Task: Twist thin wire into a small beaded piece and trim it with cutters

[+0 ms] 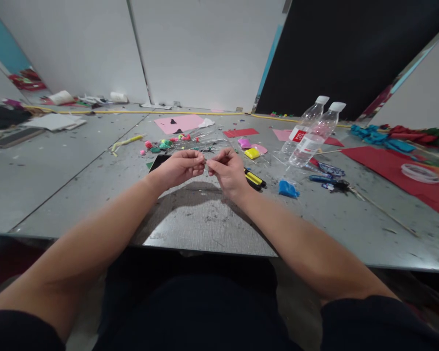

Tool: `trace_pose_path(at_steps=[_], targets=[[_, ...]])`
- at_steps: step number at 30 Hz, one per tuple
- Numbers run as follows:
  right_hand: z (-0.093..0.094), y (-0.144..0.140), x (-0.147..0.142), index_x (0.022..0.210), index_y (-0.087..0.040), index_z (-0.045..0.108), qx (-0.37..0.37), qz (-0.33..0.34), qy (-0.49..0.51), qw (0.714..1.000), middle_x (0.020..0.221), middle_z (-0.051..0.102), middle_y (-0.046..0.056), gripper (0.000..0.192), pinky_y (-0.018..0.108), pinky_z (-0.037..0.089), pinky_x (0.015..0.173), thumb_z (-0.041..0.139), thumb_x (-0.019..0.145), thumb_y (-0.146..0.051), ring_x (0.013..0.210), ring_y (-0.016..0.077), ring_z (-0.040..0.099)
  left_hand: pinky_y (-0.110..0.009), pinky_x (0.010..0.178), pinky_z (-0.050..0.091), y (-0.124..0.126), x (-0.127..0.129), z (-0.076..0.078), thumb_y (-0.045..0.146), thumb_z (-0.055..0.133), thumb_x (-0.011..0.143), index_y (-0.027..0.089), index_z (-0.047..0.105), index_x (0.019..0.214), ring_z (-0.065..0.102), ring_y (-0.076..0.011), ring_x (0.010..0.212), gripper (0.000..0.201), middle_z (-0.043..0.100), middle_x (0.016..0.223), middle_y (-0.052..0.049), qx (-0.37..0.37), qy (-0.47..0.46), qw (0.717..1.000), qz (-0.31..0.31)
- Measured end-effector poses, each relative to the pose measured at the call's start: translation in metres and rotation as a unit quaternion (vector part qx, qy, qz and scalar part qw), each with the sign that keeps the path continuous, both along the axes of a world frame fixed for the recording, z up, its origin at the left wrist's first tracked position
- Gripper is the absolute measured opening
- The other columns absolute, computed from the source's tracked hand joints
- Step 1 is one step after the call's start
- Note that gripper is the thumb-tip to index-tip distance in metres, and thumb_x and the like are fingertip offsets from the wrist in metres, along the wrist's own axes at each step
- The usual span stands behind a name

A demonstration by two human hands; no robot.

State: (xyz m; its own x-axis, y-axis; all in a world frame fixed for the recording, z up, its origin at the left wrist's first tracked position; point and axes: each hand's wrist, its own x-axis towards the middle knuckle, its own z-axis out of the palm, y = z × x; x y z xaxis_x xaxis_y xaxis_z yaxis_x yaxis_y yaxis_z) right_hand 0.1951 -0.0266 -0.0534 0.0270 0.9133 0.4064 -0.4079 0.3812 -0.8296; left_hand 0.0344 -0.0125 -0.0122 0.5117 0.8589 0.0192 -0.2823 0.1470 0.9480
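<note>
Dark-clothed lap and two bare forearms are seen closest, stretched out over the grey counter [205, 229]. Both hands are brought together above it, fingertips nearly touching: the left hand [181, 168] and the right hand [229, 170] are each pinched shut on a tiny thin piece [206, 165] held between them, too small to be made out properly. Just behind the hands a bunch of thin wires [205, 141] and small clay bits [164, 144] in pink and green are scattered, with a black phone [157, 161] partly hidden by the left hand. A yellow-black cutter [255, 179] is lying just beside the right hand, a blue clay bag [288, 189] a bit further right. Two plastic bottles [309, 134] are tipped over near red paper [395, 170]
</note>
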Motion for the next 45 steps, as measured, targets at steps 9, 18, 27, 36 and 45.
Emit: trace_pose_path(at_steps=[9, 18, 27, 36, 45], targets=[[-0.005, -0.001, -0.007, 0.083, -0.027, 0.037, -0.018, -0.050, -0.008, 0.999, 0.067, 0.059, -0.009, 0.049, 0.027, 0.050, 0.055, 0.082, 0.068, -0.042, 0.053, 0.0095, 0.054, -0.024, 0.076, 0.053, 0.000, 0.003, -0.002, 0.008, 0.072, 0.084, 0.012, 0.069, 0.075, 0.065, -0.0105, 0.070, 0.010, 0.068, 0.074, -0.005, -0.006, -0.002, 1.000, 0.017], [-0.001, -0.013, -0.004, 0.084, -0.025, 0.047, 0.078, -0.161, -0.154, 0.972, 0.073, 0.060, -0.004, 0.030, 0.030, 0.052, 0.065, 0.076, 0.078, -0.033, 0.063, 0.0121, 0.059, -0.023, 0.068, 0.053, 0.000, 0.006, 0.000, 0.006, 0.076, 0.076, 0.010, 0.069, 0.072, 0.062, -0.0093, 0.065, 0.009, 0.064, 0.069, -0.004, -0.008, 0.034, 0.995, 0.090], [-0.002, -0.014, -0.003, 0.083, -0.026, 0.050, 0.121, -0.148, -0.213, 0.958, 0.074, 0.060, -0.003, 0.026, 0.035, 0.053, 0.071, 0.075, 0.081, -0.033, 0.068, 0.0150, 0.060, -0.021, 0.060, 0.050, 0.001, 0.005, 0.000, 0.002, 0.069, 0.076, 0.011, 0.069, 0.067, 0.054, -0.0076, 0.056, 0.012, 0.058, 0.060, -0.002, -0.022, 0.047, 0.995, 0.090], [0.000, -0.014, 0.000, 0.085, -0.027, 0.050, 0.113, -0.136, -0.192, 0.965, 0.077, 0.060, -0.002, 0.028, 0.037, 0.056, 0.077, 0.076, 0.081, -0.037, 0.073, 0.0153, 0.060, -0.024, 0.079, 0.055, 0.003, 0.003, -0.003, 0.001, 0.071, 0.077, 0.012, 0.069, 0.081, 0.067, -0.0108, 0.075, 0.013, 0.068, 0.076, -0.003, -0.007, -0.002, 0.997, 0.074], [0.001, -0.011, -0.001, 0.084, -0.025, 0.047, 0.064, -0.079, -0.100, 0.990, 0.075, 0.063, -0.005, 0.039, 0.029, 0.053, 0.061, 0.082, 0.074, -0.039, 0.061, 0.0107, 0.060, -0.027, 0.081, 0.056, 0.006, -0.004, -0.007, 0.004, 0.074, 0.076, 0.016, 0.067, 0.085, 0.068, -0.0111, 0.077, 0.017, 0.068, 0.080, -0.001, 0.041, -0.034, 0.998, 0.029]])
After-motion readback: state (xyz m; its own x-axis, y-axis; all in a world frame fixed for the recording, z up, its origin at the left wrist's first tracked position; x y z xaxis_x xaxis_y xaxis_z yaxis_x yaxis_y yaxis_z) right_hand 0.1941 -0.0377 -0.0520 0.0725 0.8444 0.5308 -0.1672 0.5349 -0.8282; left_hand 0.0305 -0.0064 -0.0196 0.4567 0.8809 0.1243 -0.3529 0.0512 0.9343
